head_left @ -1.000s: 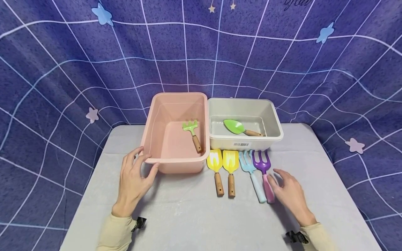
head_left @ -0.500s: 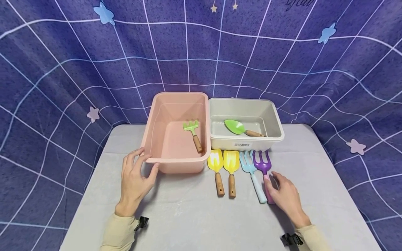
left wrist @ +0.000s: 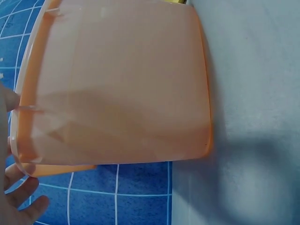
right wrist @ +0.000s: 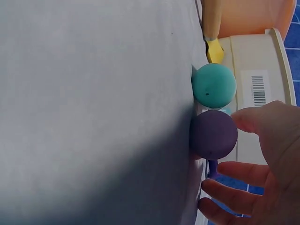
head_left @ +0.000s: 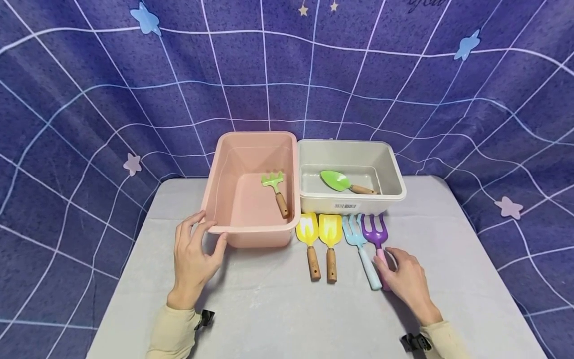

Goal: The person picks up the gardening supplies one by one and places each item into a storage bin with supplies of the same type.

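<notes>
My left hand (head_left: pixel 193 259) holds the front left corner of the pink bin (head_left: pixel 260 238), thumb at the front rim and fingers along the left side. In the left wrist view the bin's wall (left wrist: pixel 122 84) fills the middle, with fingertips (left wrist: pixel 28 190) at its rim. My right hand (head_left: pixel 405 279) is over a purple hand fork (head_left: pixel 375 234) lying on the table. Its thumb lies at the pink handle's left and the fingers spread on the other side. The right wrist view shows the handle's round end (right wrist: pixel 213 135) between thumb and fingers. A light blue hand fork (head_left: pixel 365 259) lies alongside.
Two yellow shovels (head_left: pixel 307 229) with wooden handles lie left of the forks. A green rake (head_left: pixel 276 189) is inside the pink bin. Beside that bin, a grey-white bin (head_left: pixel 309 203) contains a green trowel (head_left: pixel 336 180). A blue curtain (head_left: pixel 287 65) hangs behind the table.
My right hand has shifted left and slightly down over the purple fork's handle. My left hand stays at the pink bin's corner. The tools lie where they were.
</notes>
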Action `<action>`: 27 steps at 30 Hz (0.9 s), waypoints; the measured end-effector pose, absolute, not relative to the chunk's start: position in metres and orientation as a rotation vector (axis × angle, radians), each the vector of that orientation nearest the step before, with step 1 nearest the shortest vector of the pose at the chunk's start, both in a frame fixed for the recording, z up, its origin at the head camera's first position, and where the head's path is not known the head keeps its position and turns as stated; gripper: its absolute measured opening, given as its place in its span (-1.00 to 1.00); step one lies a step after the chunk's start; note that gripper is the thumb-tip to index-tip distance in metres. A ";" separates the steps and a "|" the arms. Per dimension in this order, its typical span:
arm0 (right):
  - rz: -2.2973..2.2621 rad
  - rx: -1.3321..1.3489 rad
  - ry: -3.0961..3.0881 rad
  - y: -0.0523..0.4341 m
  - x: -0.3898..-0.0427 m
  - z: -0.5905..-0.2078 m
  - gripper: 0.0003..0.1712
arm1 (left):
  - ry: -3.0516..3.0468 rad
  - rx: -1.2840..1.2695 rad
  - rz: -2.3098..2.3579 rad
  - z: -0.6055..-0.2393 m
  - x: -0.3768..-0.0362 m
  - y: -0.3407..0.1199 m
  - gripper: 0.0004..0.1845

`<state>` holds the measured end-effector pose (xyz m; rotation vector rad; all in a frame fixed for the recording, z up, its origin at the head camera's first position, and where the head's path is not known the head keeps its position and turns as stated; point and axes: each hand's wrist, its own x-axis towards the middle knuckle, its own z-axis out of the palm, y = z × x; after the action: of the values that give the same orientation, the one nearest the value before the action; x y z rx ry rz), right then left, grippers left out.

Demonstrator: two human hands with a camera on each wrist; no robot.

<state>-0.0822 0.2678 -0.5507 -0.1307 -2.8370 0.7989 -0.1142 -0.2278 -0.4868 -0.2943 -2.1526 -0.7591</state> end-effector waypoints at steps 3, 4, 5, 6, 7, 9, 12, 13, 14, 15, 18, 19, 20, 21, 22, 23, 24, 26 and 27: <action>0.795 -0.121 -2.839 0.267 -0.082 -0.550 -0.41 | -2.147 -0.290 -0.756 -0.488 -0.114 -0.228 -0.55; 0.791 -0.118 -2.837 0.266 -0.082 -0.550 -0.42 | -2.145 -0.290 -0.757 -0.488 -0.115 -0.228 -0.55; 0.790 -0.116 -2.832 0.266 -0.082 -0.550 -0.43 | -2.144 -0.291 -0.757 -0.488 -0.115 -0.228 -0.55; 0.787 -0.111 -2.826 0.266 -0.082 -0.550 -0.44 | -2.142 -0.291 -0.758 -0.488 -0.115 -0.228 -0.55; 0.785 -0.106 -2.819 0.266 -0.082 -0.551 -0.45 | -2.142 -0.292 -0.758 -0.488 -0.115 -0.227 -0.55; 0.780 -0.097 -2.806 0.266 -0.082 -0.552 -0.47 | -2.141 -0.292 -0.762 -0.489 -0.115 -0.227 -0.55; 0.785 -0.084 -2.785 0.265 -0.081 -0.553 -0.49 | -2.137 -0.287 -0.770 -0.490 -0.115 -0.227 -0.55; 0.790 -0.080 -2.778 0.265 -0.081 -0.554 -0.49 | -2.136 -0.285 -0.773 -0.490 -0.116 -0.227 -0.55; 0.797 -0.079 -2.769 0.264 -0.081 -0.555 -0.50 | -2.134 -0.283 -0.777 -0.491 -0.116 -0.227 -0.56; 0.807 -0.080 -2.758 0.264 -0.080 -0.555 -0.51 | -2.133 -0.282 -0.781 -0.491 -0.116 -0.227 -0.56; 0.827 -0.080 -2.725 0.262 -0.079 -0.558 -0.52 | -2.128 -0.283 -0.792 -0.493 -0.116 -0.226 -0.57; 0.832 -0.080 -2.715 0.262 -0.078 -0.559 -0.53 | -2.128 -0.283 -0.793 -0.493 -0.116 -0.226 -0.56; 0.835 -0.080 -2.706 0.262 -0.078 -0.559 -0.53 | -2.124 -0.283 -0.797 -0.493 -0.116 -0.226 -0.57; 0.836 -0.078 -2.699 0.261 -0.078 -0.560 -0.53 | -2.121 -0.282 -0.799 -0.493 -0.116 -0.226 -0.56; 0.833 -0.074 -2.694 0.261 -0.078 -0.560 -0.52 | -2.117 -0.281 -0.802 -0.494 -0.116 -0.226 -0.57; 0.831 -0.071 -2.690 0.261 -0.078 -0.560 -0.52 | -2.114 -0.280 -0.803 -0.494 -0.116 -0.226 -0.57; 0.827 -0.066 -2.686 0.261 -0.078 -0.561 -0.52 | -2.108 -0.279 -0.807 -0.494 -0.116 -0.226 -0.57; 0.823 -0.052 -2.676 0.261 -0.078 -0.561 -0.52 | -2.100 -0.278 -0.811 -0.494 -0.116 -0.226 -0.57; 0.817 -0.043 -2.672 0.261 -0.079 -0.562 -0.52 | -2.099 -0.279 -0.811 -0.494 -0.116 -0.225 -0.58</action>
<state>-0.0787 0.2610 -0.5615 -0.0427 -2.6716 0.8170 -0.1164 -0.2255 -0.4940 -0.2789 -2.0991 -0.8106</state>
